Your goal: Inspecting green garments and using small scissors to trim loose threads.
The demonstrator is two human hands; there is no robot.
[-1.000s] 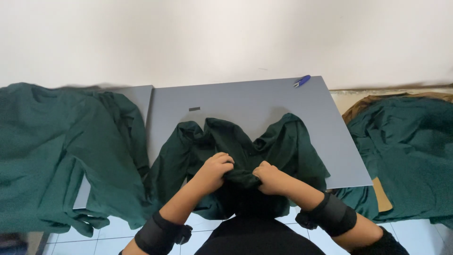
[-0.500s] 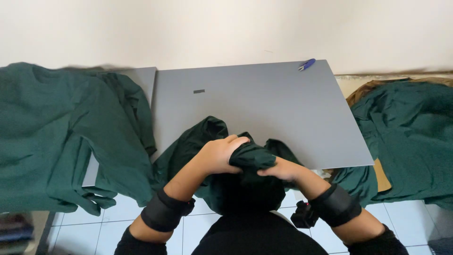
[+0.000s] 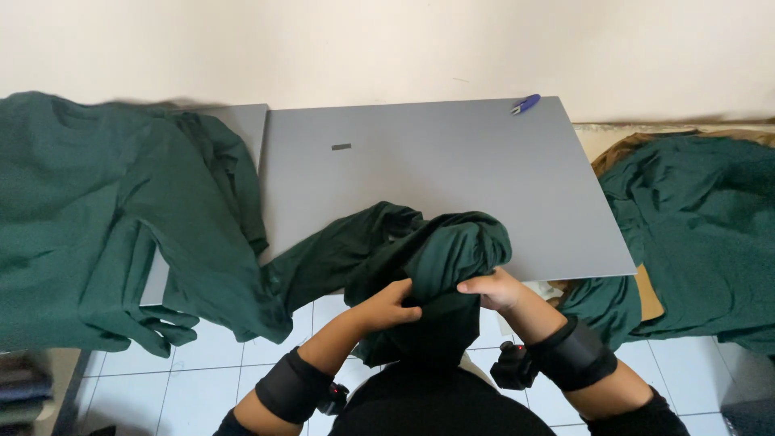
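Dark green cloth, a bunched garment point(image 3: 440, 258), sits at the near edge of the grey table point(image 3: 452, 173), partly on the top and partly hanging down toward the person's lap. It looks soft and limp, light enough to lift with the fingers, prone to sagging and slipping out of shape; a firm pinch on a gathered fold or a seam would likely hold it best, since loose parts will trail. Left hand point(image 3: 391, 305) is clenched on a fold at the lower front of the bundle, fingers curled into the fabric. Right hand point(image 3: 492, 289) grasps the same bundle from the other side, thumb and fingers closed on the cloth just under the rolled upper part. Both wrists wear black bands. One sleeve-like part trails left over the table edge. Well to the left lies a heap of green garments point(image 3: 105, 218); to the right another green pile point(image 3: 694, 218). A small blue tool point(image 3: 525, 104) rests at the far corner of the table
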